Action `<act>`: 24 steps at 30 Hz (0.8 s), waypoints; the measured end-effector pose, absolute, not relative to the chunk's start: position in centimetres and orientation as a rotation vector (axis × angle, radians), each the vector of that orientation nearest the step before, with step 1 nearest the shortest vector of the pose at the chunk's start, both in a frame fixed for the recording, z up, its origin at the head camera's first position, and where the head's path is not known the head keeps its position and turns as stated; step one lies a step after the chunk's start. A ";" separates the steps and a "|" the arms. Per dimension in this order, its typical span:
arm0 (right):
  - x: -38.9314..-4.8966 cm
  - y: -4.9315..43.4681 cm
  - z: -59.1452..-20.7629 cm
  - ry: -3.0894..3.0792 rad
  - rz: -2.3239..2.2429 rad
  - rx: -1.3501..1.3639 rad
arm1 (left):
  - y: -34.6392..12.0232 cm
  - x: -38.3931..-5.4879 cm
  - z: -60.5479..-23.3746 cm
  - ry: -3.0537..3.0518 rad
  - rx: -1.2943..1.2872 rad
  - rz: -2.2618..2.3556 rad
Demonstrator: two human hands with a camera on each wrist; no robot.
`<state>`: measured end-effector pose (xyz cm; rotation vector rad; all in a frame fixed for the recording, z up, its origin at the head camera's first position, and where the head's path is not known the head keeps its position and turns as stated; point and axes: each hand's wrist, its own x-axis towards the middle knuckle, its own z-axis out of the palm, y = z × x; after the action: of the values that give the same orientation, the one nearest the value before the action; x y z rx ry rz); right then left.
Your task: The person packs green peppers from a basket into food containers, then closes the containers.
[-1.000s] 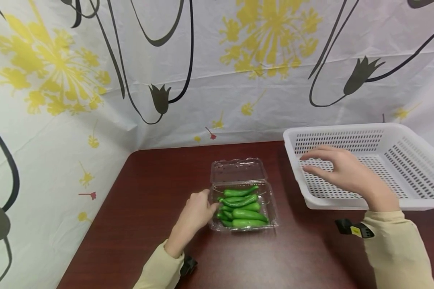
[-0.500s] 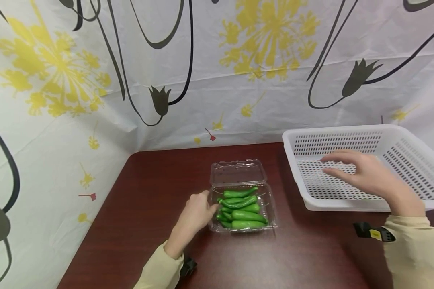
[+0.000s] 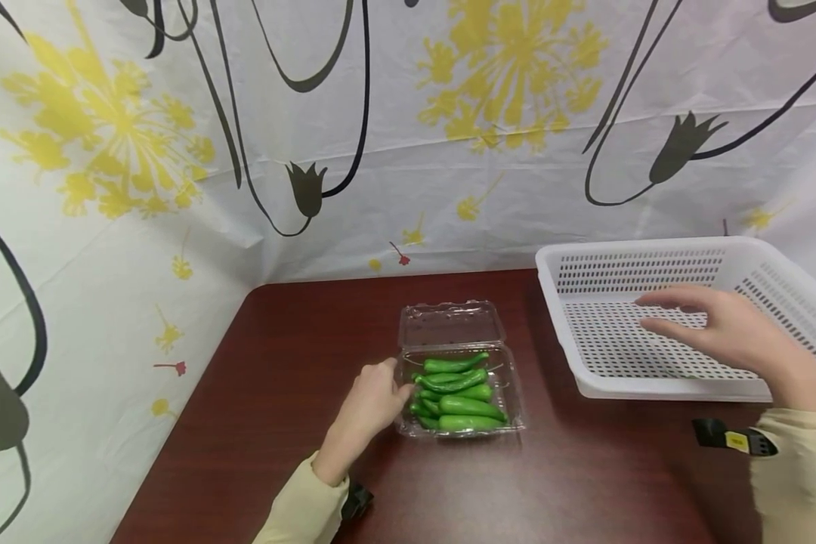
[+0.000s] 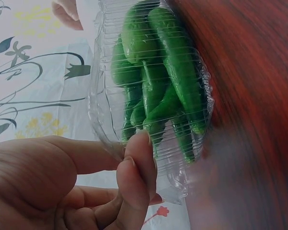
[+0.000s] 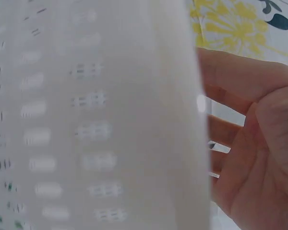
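Several green peppers [image 3: 471,408] lie in a clear hinged plastic box [image 3: 451,329], whose lid is folded back toward the wall. My left hand [image 3: 367,404] pinches the box's left edge; in the left wrist view its thumb and fingers meet on the ribbed plastic wall. Over a white perforated basket [image 3: 653,387], my right hand [image 3: 734,332] hovers with fingers extended, thumb apart and nothing held. The basket's wall hides the fingertips in the right wrist view.
A dark red-brown table [image 3: 313,332] lies beneath everything. White fabric printed with yellow and grey flowers [image 3: 381,174] closes off the back and left side. The basket stands at the table's right.
My right hand has moved rightward from the basket's left part toward its middle, staying spread. My left hand, the box and the peppers hold their places.
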<state>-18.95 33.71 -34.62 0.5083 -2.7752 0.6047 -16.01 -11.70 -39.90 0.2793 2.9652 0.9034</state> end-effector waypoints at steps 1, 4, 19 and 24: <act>-19.0 34.0 -34.7 -2.782 0.596 0.509 | -11.7 -16.0 -39.9 2.963 0.280 0.906; -19.1 34.6 -35.1 -2.810 0.559 0.511 | -11.8 -16.0 -39.9 2.967 0.281 0.909; -19.3 38.0 -37.1 -2.888 0.616 0.437 | -11.9 -16.1 -39.9 2.971 0.276 0.903; -19.3 39.5 -37.5 -2.934 0.637 0.373 | -11.8 -16.1 -39.9 2.962 0.268 0.908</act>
<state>-19.31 39.54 -37.50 0.3730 -2.9343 0.6368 -16.10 -11.77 -39.93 0.2684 2.9621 0.9077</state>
